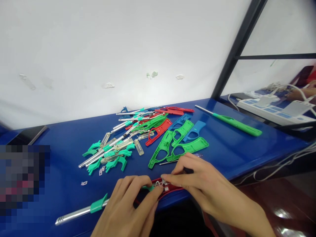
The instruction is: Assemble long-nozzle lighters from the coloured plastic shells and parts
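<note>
At the near table edge lies the red half shell of a long-nosed lighter (172, 188), open side up, with a white wire and small parts inside. My left hand (130, 204) is closed around its front end. From under that hand a silver metal tube (74, 215) with a teal collar (98, 204) sticks out to the left. My right hand (199, 184) is closed over the shell's other end, thumb and forefinger pinched at a small greyish part (163, 181) inside. Fingers partly hide that part and the shell.
Beyond my hands lie green half shells (190, 147), a red one (159, 131), metal tubes (106, 149), teal trigger pieces (116, 163) and clear fuel tanks (138, 147). A whole green lighter (237, 125) rests at right. A power strip (274, 110) sits beyond a black frame post (234, 49).
</note>
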`<state>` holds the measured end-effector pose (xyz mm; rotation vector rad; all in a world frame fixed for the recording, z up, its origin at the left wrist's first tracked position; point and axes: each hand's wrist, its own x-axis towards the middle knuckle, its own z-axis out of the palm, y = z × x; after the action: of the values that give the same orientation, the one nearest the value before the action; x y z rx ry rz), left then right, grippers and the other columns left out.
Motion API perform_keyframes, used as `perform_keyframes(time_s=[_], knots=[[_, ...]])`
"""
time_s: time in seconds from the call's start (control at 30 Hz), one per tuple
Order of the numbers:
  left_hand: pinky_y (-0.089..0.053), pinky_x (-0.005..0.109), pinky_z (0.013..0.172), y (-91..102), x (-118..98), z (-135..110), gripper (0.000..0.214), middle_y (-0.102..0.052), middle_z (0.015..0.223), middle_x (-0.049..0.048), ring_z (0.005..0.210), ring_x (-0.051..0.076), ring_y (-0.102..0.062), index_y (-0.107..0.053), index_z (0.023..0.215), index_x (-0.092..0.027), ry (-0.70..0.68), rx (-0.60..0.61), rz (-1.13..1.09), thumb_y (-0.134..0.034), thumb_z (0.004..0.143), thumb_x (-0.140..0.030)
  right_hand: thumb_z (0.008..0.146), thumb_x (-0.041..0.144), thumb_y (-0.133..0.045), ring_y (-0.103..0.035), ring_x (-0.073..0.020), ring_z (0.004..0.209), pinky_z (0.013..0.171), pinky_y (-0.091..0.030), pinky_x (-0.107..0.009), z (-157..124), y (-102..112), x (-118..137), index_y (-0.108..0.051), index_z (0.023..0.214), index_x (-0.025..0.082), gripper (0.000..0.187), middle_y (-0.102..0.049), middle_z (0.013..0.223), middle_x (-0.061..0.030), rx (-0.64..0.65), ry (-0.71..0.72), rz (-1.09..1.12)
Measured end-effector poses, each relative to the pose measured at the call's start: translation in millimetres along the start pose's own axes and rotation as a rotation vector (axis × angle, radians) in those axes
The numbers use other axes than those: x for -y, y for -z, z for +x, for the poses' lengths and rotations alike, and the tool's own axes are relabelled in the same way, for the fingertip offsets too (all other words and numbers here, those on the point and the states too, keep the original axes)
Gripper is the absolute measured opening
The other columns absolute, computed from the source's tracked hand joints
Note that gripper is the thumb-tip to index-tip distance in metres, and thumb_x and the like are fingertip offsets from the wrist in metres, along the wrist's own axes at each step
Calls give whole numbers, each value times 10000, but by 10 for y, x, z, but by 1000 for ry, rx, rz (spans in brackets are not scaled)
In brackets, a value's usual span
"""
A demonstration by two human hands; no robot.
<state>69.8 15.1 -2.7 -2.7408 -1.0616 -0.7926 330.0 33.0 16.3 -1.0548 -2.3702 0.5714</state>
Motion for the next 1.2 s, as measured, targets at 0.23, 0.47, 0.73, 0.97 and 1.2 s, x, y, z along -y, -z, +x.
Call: perform_keyframes(time_s=[0.23, 0.47, 0.73, 0.97, 1.2], knots=[[-599, 341, 867, -3, 20, -34, 372, -679, 1275, 95, 1087, 223, -656, -656, 1350, -230, -18, -42, 11, -499, 1045, -88, 1060, 66, -542, -636, -164, 921, 822, -448, -322, -5, -18, -28, -754, 1265, 354, 412, -751, 1050, 22, -75, 52, 3], [-573, 348, 962, -30, 79, -89, 364, -763, 1294, -9, 1122, 225, -677, -658, 1387, -240, -92, 16, 56, -481, 1082, -149, 1060, 115, -592, -708, -160, 922, 839, -503, -327, -13, -19, -67, -778, 1240, 334, 339, -818, 1090, 32, -149, 127, -27], [-593, 298, 813, -41, 47, -30, 335, -789, 1180, 22, 926, 187, -666, -701, 1313, -189, -86, -48, 54, -503, 1058, -100, 1071, 183, -615, -732, -189, 982, 866, -563, -323, -57, 0, -71, -797, 1205, 301, 255, -834, 1168, 11, -185, 141, -30], [-594, 314, 811, -26, 32, -66, 395, -774, 1193, 34, 910, 190, -646, -679, 1359, -203, -68, -24, 43, -518, 1027, -64, 1076, 250, -614, -745, -213, 1047, 956, -585, -367, -78, 23, -13, -798, 1218, 324, 244, -811, 1208, -17, -185, 112, -132], [-597, 327, 864, -55, 53, -103, 426, -754, 1256, 48, 999, 216, -658, -661, 1390, -209, -82, -14, 62, -514, 1018, -64, 1074, 259, -576, -713, -264, 1121, 997, -562, -459, -125, 259, -272, -757, 1221, 308, 239, -783, 1206, -45, -416, -29, -261]])
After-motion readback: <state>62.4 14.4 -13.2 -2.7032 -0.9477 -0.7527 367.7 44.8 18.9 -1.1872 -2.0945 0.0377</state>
